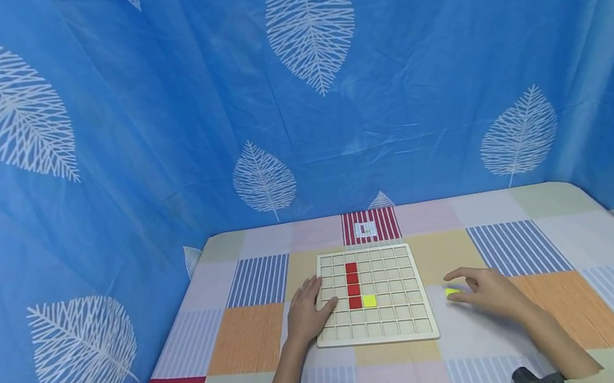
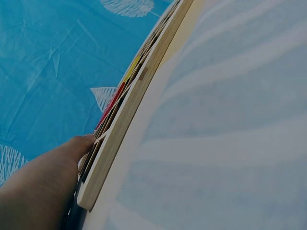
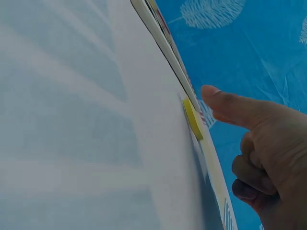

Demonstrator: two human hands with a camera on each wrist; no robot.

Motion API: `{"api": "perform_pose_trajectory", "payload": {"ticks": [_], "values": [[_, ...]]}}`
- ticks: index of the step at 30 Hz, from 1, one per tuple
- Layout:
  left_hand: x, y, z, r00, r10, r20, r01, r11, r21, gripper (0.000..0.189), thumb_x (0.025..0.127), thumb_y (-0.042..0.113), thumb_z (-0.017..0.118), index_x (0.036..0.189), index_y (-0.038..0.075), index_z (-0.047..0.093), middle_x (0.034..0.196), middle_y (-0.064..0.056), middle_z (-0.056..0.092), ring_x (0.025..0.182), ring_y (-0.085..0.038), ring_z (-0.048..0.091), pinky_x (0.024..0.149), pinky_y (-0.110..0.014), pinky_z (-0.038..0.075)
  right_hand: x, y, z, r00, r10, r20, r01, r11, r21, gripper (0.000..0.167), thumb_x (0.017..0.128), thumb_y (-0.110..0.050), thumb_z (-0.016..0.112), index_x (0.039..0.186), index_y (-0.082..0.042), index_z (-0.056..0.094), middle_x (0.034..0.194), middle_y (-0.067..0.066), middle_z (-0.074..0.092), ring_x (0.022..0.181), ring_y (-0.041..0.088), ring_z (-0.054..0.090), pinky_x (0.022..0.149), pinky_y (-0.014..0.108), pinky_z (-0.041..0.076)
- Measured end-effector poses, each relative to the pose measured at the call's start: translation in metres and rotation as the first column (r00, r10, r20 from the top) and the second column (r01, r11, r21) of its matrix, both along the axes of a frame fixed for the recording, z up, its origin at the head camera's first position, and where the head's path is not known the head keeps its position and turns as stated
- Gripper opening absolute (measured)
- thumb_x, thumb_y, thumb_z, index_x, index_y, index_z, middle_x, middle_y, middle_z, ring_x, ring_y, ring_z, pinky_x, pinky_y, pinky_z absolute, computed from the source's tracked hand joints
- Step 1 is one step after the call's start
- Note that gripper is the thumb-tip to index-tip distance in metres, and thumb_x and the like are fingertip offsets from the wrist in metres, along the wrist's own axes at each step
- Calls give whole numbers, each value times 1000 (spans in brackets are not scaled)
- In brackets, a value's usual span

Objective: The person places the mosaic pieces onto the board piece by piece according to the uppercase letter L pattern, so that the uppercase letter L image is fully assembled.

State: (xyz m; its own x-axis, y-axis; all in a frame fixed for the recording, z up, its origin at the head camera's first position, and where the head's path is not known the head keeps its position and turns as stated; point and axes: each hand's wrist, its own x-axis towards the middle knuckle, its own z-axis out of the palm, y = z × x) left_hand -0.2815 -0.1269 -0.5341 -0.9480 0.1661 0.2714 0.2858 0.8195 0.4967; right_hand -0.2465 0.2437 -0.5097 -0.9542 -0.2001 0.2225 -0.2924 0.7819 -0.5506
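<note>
A pale wooden grid board (image 1: 402, 284) lies on the table. A column of several red tiles (image 1: 352, 283) sits in its cells, with one yellow tile (image 1: 369, 301) beside the lowest red one. My left hand (image 1: 304, 315) rests at the board's left edge, its thumb over the border. Right of the board, a loose yellow block (image 3: 193, 120) lies on the cloth. My right hand (image 1: 488, 293) hovers by it with thumb and index finger spread apart; in the right wrist view a gap shows between the thumb and the block, and other fingers are curled.
Behind the board lies a small card (image 1: 365, 230) printed with a grid and a red mark. A patchwork tablecloth (image 1: 247, 339) covers the table. Blue curtains (image 1: 396, 135) with white leaf prints enclose the back and sides.
</note>
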Motion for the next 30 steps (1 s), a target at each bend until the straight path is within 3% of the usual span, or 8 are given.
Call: {"api": "perform_pose_trajectory", "payload": {"ticks": [7, 15, 24, 30], "values": [[0, -1, -1, 1000, 0, -2, 0, 1000, 10, 64, 86, 44, 59, 133, 3, 48, 138, -13, 44, 131, -28, 34, 110, -41, 24, 6, 11, -2, 998, -28, 50, 27, 999, 33, 34, 74, -33, 76, 101, -15, 70, 53, -7, 32, 47, 6, 25, 40, 20, 24], [-1, 0, -2, 1000, -1, -2, 1, 1000, 3, 64, 86, 44, 59, 133, 3, 48, 139, -12, 44, 132, -28, 34, 110, -40, 23, 6, 9, -1, 999, -32, 21, 31, 998, 62, 30, 76, -34, 75, 99, -15, 70, 52, -7, 32, 46, 6, 25, 40, 21, 24], [1, 0, 1, 1000, 5, 10, -5, 1000, 12, 63, 86, 44, 60, 133, 3, 48, 139, -13, 44, 132, -28, 34, 110, -41, 23, -3, -18, 4, 997, 1, -76, 2, 999, 44, 28, 77, -28, 75, 100, -14, 69, 50, -11, 23, 45, 3, 17, 39, 18, 18], [0, 0, 0, 1000, 3, -2, -3, 1000, 13, 63, 86, 44, 59, 133, 3, 48, 138, -14, 44, 131, -29, 34, 109, -41, 25, -7, -46, 4, 996, 14, -83, -12, 1000, 20, 30, 76, -31, 75, 101, -16, 69, 50, -12, 22, 46, 3, 16, 40, 18, 16]]}}
